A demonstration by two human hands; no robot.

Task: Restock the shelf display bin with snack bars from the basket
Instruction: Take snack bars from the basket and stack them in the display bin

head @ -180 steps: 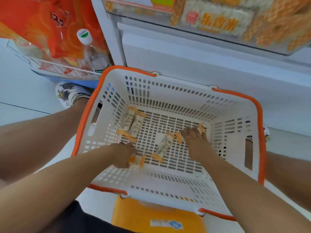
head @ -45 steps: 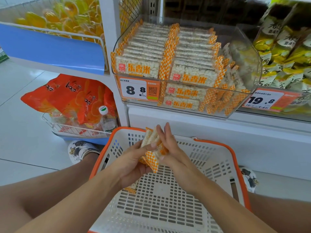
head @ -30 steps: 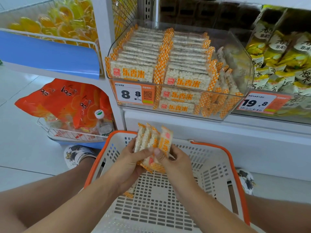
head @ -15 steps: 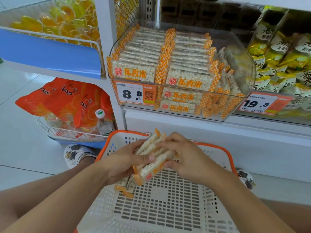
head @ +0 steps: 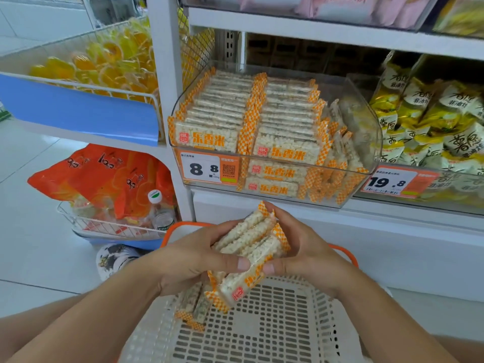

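Gripping a small stack of bars [head: 248, 247] at the frame's lower centre, the fingers [head: 230, 263] of the left hand [head: 191, 258] curl round its left side, and the right hand [head: 306, 252] clamps the right side, thumbs meeting on the front wrapper. The stack hangs above the basket [head: 275, 323], below the bin [head: 275, 142] and not yet in it.

By the look of it, the task is well on: the bin at centre holds two tidy rows lying flat, with more standing on edge at its right end. What is left is this handful, plus a couple of loose bars [head: 192, 307] lying on the basket floor under the left wrist. Much of the basket floor shows bare.

The bin's clear front wall and its price tag [head: 209, 169] stand between hands and rows, so the stack likely must go over the rim. Yellow packets [head: 432, 121] sit to the right, an orange bag [head: 104, 179] and a bottle [head: 159, 210] lower left.
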